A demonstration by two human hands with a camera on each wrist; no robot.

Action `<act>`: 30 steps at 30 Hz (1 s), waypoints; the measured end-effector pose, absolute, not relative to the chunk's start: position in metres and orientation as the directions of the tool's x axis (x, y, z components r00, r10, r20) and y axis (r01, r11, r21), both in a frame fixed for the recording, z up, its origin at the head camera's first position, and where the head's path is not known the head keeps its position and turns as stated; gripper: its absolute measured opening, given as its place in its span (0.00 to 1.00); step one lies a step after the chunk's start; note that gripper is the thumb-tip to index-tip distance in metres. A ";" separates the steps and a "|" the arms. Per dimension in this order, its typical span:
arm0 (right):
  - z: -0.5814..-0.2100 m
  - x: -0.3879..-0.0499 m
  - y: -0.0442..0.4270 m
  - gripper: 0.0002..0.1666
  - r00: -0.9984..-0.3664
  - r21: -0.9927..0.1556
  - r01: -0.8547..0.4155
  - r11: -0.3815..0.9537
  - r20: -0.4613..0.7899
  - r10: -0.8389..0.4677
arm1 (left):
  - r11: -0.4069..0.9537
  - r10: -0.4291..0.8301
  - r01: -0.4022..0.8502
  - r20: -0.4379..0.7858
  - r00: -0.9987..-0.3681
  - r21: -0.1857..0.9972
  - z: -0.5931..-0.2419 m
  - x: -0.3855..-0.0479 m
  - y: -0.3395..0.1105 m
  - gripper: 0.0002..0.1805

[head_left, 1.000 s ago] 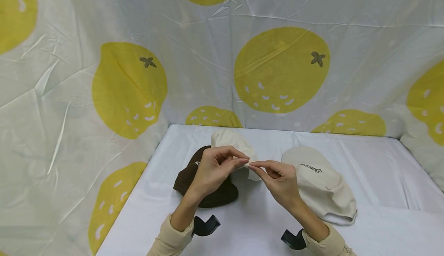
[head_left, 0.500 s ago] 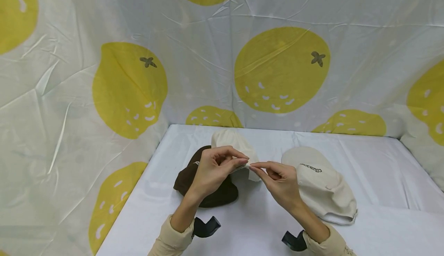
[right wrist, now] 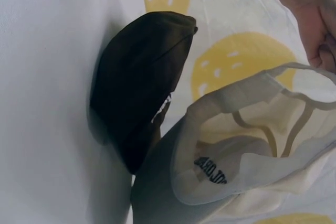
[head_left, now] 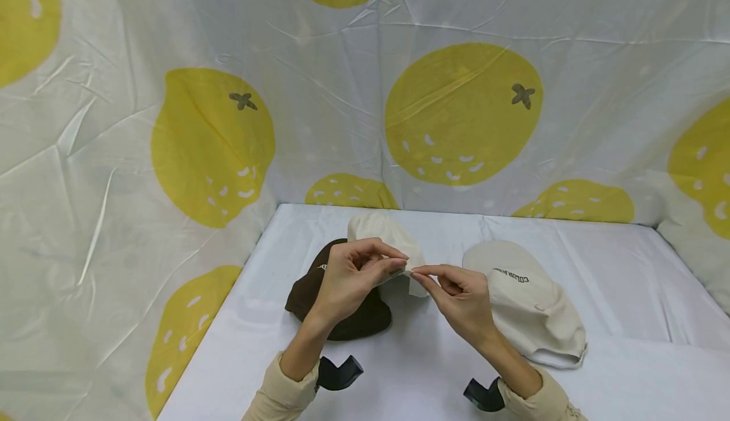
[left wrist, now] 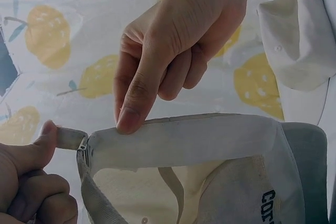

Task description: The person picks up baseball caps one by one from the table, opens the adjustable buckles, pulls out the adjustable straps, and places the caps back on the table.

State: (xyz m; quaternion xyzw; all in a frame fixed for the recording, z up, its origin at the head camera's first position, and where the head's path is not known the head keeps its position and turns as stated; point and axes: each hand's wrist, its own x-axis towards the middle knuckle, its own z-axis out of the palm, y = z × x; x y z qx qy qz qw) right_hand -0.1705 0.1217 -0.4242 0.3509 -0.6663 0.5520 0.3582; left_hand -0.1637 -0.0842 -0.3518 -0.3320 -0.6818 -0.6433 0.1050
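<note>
Between my hands is a cream baseball cap (head_left: 379, 226), its open underside showing in both wrist views. My left hand (head_left: 349, 275) pinches the end of its narrow back strap (left wrist: 69, 139), beside a small metal buckle (left wrist: 83, 148). With thumb and forefinger, my right hand (head_left: 461, 297) pinches the rear edge of the same cap. Dark lettering (left wrist: 268, 205) shows within the cap. In the right wrist view my left hand (right wrist: 320, 24) is partly cut off by the frame, and my right hand cannot be seen there.
Behind my left wrist a dark brown cap (head_left: 362, 323) lies on the white-covered table (head_left: 410, 370). A beige cap (head_left: 527, 310) with dark lettering lies beyond my right forearm. A lemon-print curtain (head_left: 331, 104) hangs at the back and sides.
Hardly anything differs. Both hands keep their pinch on the cream cap, and the left fingertips have shifted very slightly to the left.
</note>
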 end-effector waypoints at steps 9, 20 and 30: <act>-0.424 -0.171 0.125 0.21 -0.484 -0.469 -0.870 0.155 0.872 -0.078 | -0.054 0.309 0.594 0.579 -0.755 0.803 -0.352 -0.164 -0.083 0.03; -0.433 -0.173 0.130 0.08 -0.473 -0.453 -0.870 0.193 0.878 -0.073 | -0.023 0.163 0.607 0.602 -0.782 0.795 -0.328 -0.158 -0.099 0.03; -0.428 -0.171 0.126 0.19 -0.434 -0.412 -0.893 0.180 0.895 -0.104 | 0.016 0.146 0.594 0.586 -0.797 0.805 -0.318 -0.155 -0.108 0.04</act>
